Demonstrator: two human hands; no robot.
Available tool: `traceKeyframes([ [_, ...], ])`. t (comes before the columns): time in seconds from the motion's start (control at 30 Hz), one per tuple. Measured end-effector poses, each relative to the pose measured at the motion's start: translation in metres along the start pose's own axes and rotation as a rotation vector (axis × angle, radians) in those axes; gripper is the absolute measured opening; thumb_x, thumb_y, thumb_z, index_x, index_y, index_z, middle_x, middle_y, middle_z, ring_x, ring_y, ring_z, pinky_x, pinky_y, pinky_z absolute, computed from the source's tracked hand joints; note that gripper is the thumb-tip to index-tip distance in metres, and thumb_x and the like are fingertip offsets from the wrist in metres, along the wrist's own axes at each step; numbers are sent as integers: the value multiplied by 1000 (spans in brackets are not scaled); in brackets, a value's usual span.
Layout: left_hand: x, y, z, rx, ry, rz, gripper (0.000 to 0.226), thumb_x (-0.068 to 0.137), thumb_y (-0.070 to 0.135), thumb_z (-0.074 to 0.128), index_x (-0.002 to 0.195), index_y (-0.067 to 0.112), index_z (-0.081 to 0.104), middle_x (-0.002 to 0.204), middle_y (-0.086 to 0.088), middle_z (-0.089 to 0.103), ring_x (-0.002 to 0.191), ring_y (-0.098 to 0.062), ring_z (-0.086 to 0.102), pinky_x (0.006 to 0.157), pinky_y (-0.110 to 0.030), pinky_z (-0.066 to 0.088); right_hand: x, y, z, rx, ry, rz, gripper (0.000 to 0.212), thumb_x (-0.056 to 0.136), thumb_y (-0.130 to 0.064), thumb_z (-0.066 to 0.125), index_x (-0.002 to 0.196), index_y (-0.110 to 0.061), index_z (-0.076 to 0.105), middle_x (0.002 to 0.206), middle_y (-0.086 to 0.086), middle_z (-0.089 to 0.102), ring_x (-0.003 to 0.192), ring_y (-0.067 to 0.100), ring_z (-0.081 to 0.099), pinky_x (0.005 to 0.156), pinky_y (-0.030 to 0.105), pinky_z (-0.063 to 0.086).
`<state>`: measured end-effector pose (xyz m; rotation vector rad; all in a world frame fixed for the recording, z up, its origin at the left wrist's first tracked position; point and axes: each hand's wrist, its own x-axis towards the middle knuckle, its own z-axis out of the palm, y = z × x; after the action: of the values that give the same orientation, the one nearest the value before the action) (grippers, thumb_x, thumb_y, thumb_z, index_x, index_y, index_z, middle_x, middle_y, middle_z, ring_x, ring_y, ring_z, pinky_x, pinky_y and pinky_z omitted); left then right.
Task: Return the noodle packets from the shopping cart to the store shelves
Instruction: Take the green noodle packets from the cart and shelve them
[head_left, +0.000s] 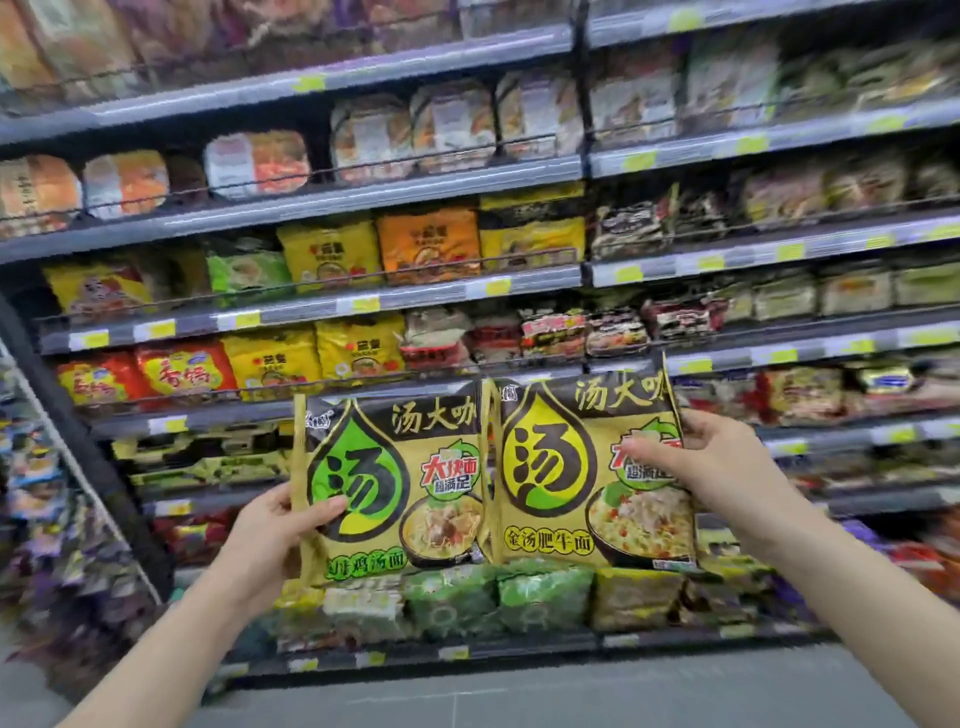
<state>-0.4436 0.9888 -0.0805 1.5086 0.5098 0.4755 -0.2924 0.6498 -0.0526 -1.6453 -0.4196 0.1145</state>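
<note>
The store shelves (322, 205) fill nearly everything in front of the person: grey metal tiers in two bays, split by a dark upright post, running from above head height down to just over the floor. I count about seven tiers in the left bay, though the topmost is blurred. Each front edge carries small yellow price tags (363, 304), too many and too smeared to count. The upper tiers hold bowl-style tubs in shrink wrap, the middle ones yellow, orange, red and green bags, and the lowest tier (467, 652) holds green and tan multipacks. Below that is grey floor (571, 696).

Two noodle packets are held up side by side in front of the lower tiers, both upright, faces toward the person, their inner edges touching or slightly overlapping. The left packet (389, 483) is gold with a green drop emblem; the right packet (587, 467) is gold with a yellow drop emblem. Each shows one bowl of noodles printed at the bottom.

Two bare hands are up, one per packet. The left hand (270, 535) pinches the left packet's outer edge, thumb across the front, fingers behind. The right hand (722, 467) grips the right packet's outer edge, thumb lying over the front, fingers curled round the back.
</note>
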Motion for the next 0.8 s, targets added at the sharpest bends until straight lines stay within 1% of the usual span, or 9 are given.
traceKeyframes([
  [0.07,12,0,43,4,-80,-1,26,68,9,72,92,3,64,72,-11,70,55,-22,63,45,-28,49,-1,6,-38,-12,67,18,21,76,-16,77,95,-14,71,79,-6,76,72,7,72,63,24,53],
  [0.17,28,-4,102,2,-163,3,34,68,7,73,100,3,62,74,-8,71,63,-23,65,50,-28,49,-3,12,-89,-16,137,11,15,76,-15,76,88,-19,68,69,-11,73,62,-5,68,55,13,49],
  [0.27,38,-8,160,-3,-240,-3,16,79,-1,66,92,4,60,54,3,67,41,-9,58,37,-18,42,1,21,-137,-79,185,25,22,74,-20,78,93,-20,67,82,-8,74,78,5,69,66,20,49],
  [0.33,43,-10,197,-1,-281,-6,16,79,-1,66,92,4,60,54,2,66,38,-9,56,35,-18,41,6,29,-169,-83,204,49,25,73,-20,78,96,-19,67,87,-5,75,81,10,70,71,24,51],
  [0.43,53,-16,248,0,-322,-13,20,77,-1,67,96,3,60,60,-1,70,43,-13,61,37,-21,45,13,38,-211,-89,206,44,19,76,-13,76,88,-25,66,87,-8,74,72,1,70,58,11,48],
  [0.5,58,-22,278,1,-338,-16,23,77,-1,68,98,3,60,64,-3,72,47,-14,64,39,-21,46,19,46,-237,-83,222,48,20,76,-12,76,87,-25,66,88,-8,74,68,-1,69,55,10,47],
  [0.63,67,-38,322,-7,-359,-46,29,75,1,70,103,1,60,73,-9,73,52,-18,67,40,-23,47,35,65,-276,-108,255,99,35,72,-21,79,104,-16,66,101,-4,71,92,10,67,82,29,51],
  [0.7,71,-45,336,-4,-363,-71,33,73,5,72,103,1,60,73,-11,73,51,-19,66,41,-25,48,43,70,-287,-98,243,109,20,75,-16,77,85,-25,62,86,-10,67,81,1,61,73,20,47],
  [0.8,80,-55,348,12,-337,-93,39,70,8,74,106,2,61,80,-14,74,58,-21,68,46,-27,50,60,82,-296,-82,232,92,33,78,-8,73,71,-31,51,71,-16,59,64,-8,52,51,9,40],
])
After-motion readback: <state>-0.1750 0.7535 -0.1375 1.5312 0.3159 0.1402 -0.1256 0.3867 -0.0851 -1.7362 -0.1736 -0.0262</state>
